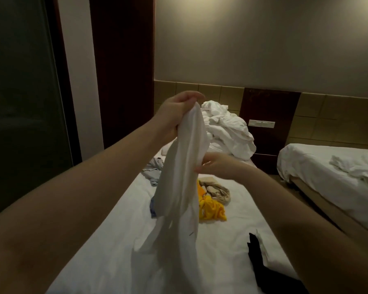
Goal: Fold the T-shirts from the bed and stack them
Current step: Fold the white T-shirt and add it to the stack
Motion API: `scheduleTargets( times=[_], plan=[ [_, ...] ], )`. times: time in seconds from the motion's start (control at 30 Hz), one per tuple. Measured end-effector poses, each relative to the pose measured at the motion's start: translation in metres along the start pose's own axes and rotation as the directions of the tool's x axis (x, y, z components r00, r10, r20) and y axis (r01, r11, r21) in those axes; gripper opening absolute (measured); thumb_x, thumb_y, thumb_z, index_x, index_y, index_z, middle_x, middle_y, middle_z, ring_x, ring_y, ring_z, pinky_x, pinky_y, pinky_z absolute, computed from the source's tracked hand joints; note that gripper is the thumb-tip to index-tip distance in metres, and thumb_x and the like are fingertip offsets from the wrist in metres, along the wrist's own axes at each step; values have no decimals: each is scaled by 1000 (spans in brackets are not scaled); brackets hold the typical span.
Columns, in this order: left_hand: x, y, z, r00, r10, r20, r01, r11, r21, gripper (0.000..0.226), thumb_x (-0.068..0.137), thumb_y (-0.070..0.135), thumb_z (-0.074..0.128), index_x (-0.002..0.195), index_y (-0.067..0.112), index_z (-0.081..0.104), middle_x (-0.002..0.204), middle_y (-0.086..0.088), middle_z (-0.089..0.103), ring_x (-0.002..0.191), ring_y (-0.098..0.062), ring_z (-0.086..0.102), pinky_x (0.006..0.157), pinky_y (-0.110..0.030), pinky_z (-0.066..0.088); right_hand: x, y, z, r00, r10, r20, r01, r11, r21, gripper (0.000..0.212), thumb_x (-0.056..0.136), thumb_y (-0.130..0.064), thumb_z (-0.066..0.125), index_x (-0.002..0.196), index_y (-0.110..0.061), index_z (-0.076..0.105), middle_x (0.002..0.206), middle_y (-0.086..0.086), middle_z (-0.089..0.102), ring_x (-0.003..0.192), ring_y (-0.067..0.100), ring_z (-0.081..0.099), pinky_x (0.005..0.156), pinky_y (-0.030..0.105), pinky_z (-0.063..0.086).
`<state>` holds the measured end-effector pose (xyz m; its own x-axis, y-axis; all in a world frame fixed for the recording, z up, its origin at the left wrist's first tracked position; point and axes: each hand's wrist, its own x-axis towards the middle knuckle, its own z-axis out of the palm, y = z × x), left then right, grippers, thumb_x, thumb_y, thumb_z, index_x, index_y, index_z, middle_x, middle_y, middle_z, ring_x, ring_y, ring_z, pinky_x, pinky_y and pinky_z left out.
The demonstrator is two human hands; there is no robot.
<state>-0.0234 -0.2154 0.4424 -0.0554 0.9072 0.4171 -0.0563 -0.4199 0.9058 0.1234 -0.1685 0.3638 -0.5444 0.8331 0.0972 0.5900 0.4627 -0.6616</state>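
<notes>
My left hand (174,115) is raised over the bed and grips the top of a white T-shirt (179,187), which hangs down in a long bunch to the sheet. My right hand (215,166) touches the shirt's right edge halfway down, fingers pinching at the cloth. On the white bed (119,240) behind the shirt lie a yellow garment (210,209), a beige garment (217,188), a grey-blue garment (154,169) and a bit of blue cloth (153,209). A black garment (263,270) lies at the near right of the bed.
A crumpled white duvet (227,128) is heaped at the head of the bed. A second bed (331,166) with white sheets stands to the right across a narrow gap. A dark glass panel (19,102) and a dark wooden panel (121,71) stand to the left.
</notes>
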Motion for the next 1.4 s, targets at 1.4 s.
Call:
scheduleTargets(
  times=[1.4],
  plan=[
    [-64, -52, -41, 952, -122, 280, -111, 716, 689, 21, 89, 28, 59, 107, 16, 61, 94, 3, 61, 91, -12, 57, 82, -24, 46, -20, -31, 44, 891, -170, -420, 282, 933, 222, 14, 85, -19, 64, 82, -5, 64, 74, 3, 59, 73, 11, 52, 70, 30, 40]
  ],
)
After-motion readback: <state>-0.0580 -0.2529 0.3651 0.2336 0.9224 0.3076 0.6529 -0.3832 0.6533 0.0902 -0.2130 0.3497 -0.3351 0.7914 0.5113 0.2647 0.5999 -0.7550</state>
